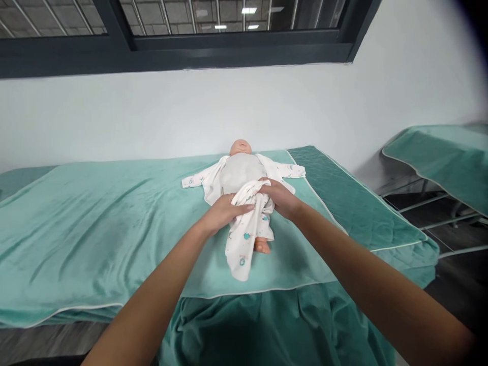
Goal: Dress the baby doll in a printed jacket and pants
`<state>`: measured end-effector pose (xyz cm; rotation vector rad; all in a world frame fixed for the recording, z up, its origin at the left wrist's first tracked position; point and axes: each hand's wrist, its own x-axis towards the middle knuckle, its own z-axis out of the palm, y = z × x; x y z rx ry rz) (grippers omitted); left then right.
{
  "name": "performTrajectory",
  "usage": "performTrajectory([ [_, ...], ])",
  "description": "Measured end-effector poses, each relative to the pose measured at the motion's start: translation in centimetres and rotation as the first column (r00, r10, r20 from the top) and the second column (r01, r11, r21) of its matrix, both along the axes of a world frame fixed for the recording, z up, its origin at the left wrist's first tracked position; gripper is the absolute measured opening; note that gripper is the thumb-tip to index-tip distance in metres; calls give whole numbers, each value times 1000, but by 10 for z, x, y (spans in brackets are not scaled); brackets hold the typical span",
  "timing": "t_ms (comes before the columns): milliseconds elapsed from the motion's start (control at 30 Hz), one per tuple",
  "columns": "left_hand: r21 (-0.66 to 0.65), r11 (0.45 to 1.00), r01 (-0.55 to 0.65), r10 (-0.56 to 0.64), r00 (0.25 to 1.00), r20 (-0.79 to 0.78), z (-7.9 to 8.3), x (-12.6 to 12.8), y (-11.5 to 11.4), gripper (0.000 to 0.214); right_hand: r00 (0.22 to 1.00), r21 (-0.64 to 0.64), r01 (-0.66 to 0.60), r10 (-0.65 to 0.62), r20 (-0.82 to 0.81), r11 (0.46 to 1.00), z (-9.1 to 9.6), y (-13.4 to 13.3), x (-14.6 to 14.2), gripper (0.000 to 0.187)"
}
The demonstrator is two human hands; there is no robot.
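A baby doll point(241, 170) lies on its back on a light green sheet point(95, 223), head toward the wall. A white printed baby suit point(244, 239) is spread open under it, sleeves out to both sides. My left hand point(224, 211) lies on the bunched cloth at the doll's hips, fingers stretched across it. My right hand point(280, 197) grips the same bunch of cloth from the right side, fingers curled into it. One bare doll foot point(262, 246) sticks out below the suit.
The sheet covers a bed with a darker green quilted cover point(343, 203) on its right part. A white wall and a dark window frame point(171, 51) are behind. Another green-covered bed point(442, 157) stands at the right, across a floor gap.
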<state>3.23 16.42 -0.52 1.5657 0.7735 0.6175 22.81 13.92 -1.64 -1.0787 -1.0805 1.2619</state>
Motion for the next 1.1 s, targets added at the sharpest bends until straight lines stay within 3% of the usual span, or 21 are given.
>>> performTrajectory([
  [100,-123,990,-64,88,975,203,-5,1,2,39,995,3,-50,50,88,999,1,-5,-2,27],
  [167,-201,971,-132,189,935,299,-10,4,3,41,963,8,-180,175,203,984,5,-10,-3,34],
  [267,-227,952,-204,267,916,298,-15,7,-1,44,842,-20,-406,382,380,914,9,-15,-2,37],
  [333,-204,952,-229,280,921,272,-16,8,-6,47,805,-39,-444,418,421,895,8,-15,-1,35],
  [433,-133,965,-225,249,946,206,-10,6,-11,49,914,-4,-287,275,298,958,1,-11,0,34],
  [500,-60,987,-150,156,982,107,-3,4,-13,48,978,9,-134,131,165,991,-6,-7,1,35],
  [567,-24,999,-24,24,1000,-11,4,2,-13,46,996,9,-37,36,86,999,-11,-5,2,33],
  [633,-65,997,45,-47,998,-31,6,1,-11,45,998,14,-29,28,50,999,-13,-6,2,33],
  [833,-286,952,-107,189,942,278,-10,4,-7,49,955,-32,-240,242,173,970,-8,-18,0,41],
  [1000,-309,940,-142,235,929,288,-14,9,-15,49,971,50,-164,152,183,985,-14,-17,-2,37],
  [1100,-322,932,-164,260,923,283,-11,12,-26,48,951,92,-66,35,308,994,-21,-11,-4,23],
])
